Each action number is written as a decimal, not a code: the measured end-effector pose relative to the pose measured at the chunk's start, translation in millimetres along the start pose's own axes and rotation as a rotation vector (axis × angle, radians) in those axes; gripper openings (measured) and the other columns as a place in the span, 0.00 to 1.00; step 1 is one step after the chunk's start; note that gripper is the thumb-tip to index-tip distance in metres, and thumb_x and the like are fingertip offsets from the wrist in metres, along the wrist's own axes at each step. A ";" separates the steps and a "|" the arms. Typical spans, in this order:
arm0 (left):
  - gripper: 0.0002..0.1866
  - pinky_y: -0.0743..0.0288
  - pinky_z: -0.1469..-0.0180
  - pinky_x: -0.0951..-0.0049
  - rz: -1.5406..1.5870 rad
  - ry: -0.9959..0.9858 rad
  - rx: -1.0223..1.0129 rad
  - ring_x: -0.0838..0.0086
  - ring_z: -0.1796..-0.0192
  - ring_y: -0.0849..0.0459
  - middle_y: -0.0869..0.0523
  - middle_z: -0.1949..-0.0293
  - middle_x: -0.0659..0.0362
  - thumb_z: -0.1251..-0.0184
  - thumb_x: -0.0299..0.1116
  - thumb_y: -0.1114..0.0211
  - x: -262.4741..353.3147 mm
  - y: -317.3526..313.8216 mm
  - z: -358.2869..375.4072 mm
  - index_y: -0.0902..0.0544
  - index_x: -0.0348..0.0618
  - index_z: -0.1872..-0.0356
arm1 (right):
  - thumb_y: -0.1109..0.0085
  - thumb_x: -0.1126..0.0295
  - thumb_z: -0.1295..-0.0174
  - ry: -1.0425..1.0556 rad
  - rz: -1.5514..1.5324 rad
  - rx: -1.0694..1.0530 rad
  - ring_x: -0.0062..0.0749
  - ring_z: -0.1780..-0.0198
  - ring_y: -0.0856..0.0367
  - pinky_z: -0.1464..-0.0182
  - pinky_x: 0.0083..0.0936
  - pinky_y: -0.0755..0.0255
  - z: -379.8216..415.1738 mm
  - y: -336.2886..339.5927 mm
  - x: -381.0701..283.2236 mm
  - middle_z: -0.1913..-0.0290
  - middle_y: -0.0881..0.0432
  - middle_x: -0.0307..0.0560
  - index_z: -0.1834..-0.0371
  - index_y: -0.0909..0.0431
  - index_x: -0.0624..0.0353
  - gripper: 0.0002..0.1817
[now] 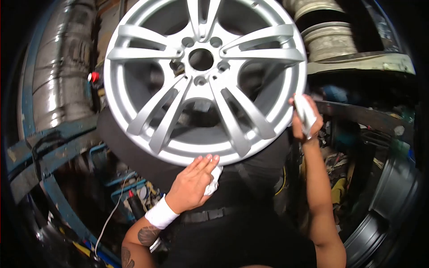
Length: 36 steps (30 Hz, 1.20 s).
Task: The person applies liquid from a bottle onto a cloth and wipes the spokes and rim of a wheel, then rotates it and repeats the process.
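Observation:
A large silver alloy wheel point(232, 117) with paired spokes lies face up across my lap. At its near rim, my left hand point(195, 181) holds a crumpled white cloth point(214, 181), its fingertips touching the rim's edge. A white band circles that wrist. My right hand point(308, 118) is closed on a folded white cloth point(304, 115) at the right edge of the rim.
Stacked metal wheels point(330, 39) stand at the upper right, and darker rims point(395, 183) at the lower right. A blue metal frame point(67, 207) runs along the left, beside shiny stacked rims point(67, 67). Tools and a white cord point(108, 219) sit at lower left.

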<state>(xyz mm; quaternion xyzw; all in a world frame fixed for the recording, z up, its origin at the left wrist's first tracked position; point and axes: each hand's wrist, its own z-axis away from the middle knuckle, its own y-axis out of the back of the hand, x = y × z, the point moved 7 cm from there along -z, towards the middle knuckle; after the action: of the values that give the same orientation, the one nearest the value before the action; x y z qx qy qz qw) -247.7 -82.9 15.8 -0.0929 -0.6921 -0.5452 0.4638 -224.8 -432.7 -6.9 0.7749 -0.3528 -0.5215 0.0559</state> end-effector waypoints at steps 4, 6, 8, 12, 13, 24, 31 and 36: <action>0.14 0.25 0.27 0.52 0.158 -0.006 0.018 0.52 0.31 0.16 0.13 0.35 0.48 0.35 0.29 0.25 -13.5 5.5 -15.3 0.26 0.41 0.62 | 0.37 0.84 0.36 -0.196 -0.070 0.074 0.30 0.54 0.08 0.45 0.29 0.17 -9.8 9.1 8.1 0.55 0.08 0.53 0.52 0.13 0.74 0.11; 0.16 0.25 0.28 0.51 0.193 0.042 0.067 0.53 0.33 0.14 0.11 0.40 0.50 0.38 0.28 0.24 -27.9 13.7 -16.7 0.27 0.42 0.63 | 0.33 0.80 0.31 -0.275 -0.108 0.248 0.26 0.51 0.10 0.45 0.25 0.18 -49.1 15.9 23.4 0.53 0.08 0.49 0.48 0.14 0.73 0.11; 0.16 0.22 0.36 0.50 0.058 0.000 0.236 0.52 0.38 0.11 0.07 0.48 0.52 0.40 0.24 0.26 -30.4 31.9 -26.9 0.30 0.43 0.64 | 0.28 0.74 0.31 -0.329 -0.184 0.327 0.19 0.55 0.14 0.48 0.20 0.22 -93.6 14.5 61.6 0.55 0.09 0.40 0.48 0.12 0.69 0.12; 0.15 0.18 0.52 0.59 0.117 0.078 0.492 0.51 0.53 0.07 0.07 0.58 0.50 0.40 0.24 0.30 -41.1 29.4 -26.1 0.32 0.43 0.64 | 0.19 0.60 0.39 -0.452 -0.237 0.183 0.24 0.56 0.14 0.50 0.24 0.21 -186.6 -15.5 101.6 0.56 0.09 0.44 0.47 0.13 0.68 0.24; 0.15 0.18 0.54 0.60 0.078 0.101 0.516 0.51 0.56 0.08 0.07 0.59 0.50 0.40 0.25 0.30 -42.0 26.2 -22.0 0.31 0.43 0.65 | 0.17 0.58 0.42 -0.522 -0.160 0.112 0.26 0.56 0.13 0.51 0.26 0.21 -204.2 -25.1 115.7 0.56 0.09 0.46 0.46 0.14 0.69 0.29; 0.12 0.23 0.62 0.61 -0.068 0.214 0.608 0.55 0.68 0.13 0.08 0.66 0.54 0.42 0.30 0.28 -42.7 25.3 -22.9 0.26 0.43 0.67 | 0.15 0.43 0.54 -0.490 0.047 -0.229 0.36 0.55 0.09 0.48 0.32 0.19 -298.4 -96.6 123.2 0.56 0.07 0.53 0.53 0.09 0.62 0.35; 0.12 0.24 0.63 0.61 -0.137 0.227 0.599 0.56 0.70 0.15 0.09 0.67 0.55 0.41 0.30 0.27 -42.9 20.6 -23.5 0.25 0.43 0.68 | 0.21 0.29 0.60 -0.378 0.328 -0.297 0.44 0.49 0.09 0.42 0.37 0.19 -341.6 -142.7 108.2 0.53 0.07 0.53 0.47 0.09 0.55 0.45; 0.12 0.25 0.64 0.61 -0.144 0.244 0.604 0.56 0.70 0.15 0.09 0.68 0.54 0.39 0.30 0.28 -42.4 20.1 -25.0 0.25 0.42 0.68 | 0.21 0.26 0.62 -0.419 0.325 -0.321 0.43 0.48 0.09 0.42 0.38 0.19 -336.3 -142.4 111.8 0.52 0.07 0.54 0.47 0.09 0.56 0.48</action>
<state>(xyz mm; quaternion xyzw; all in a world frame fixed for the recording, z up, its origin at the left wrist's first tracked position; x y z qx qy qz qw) -198.1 -80.1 -2.9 0.1640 -0.7665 -0.3539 0.5103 153.0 -488.9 -6.4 0.5652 -0.3890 -0.7032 0.1866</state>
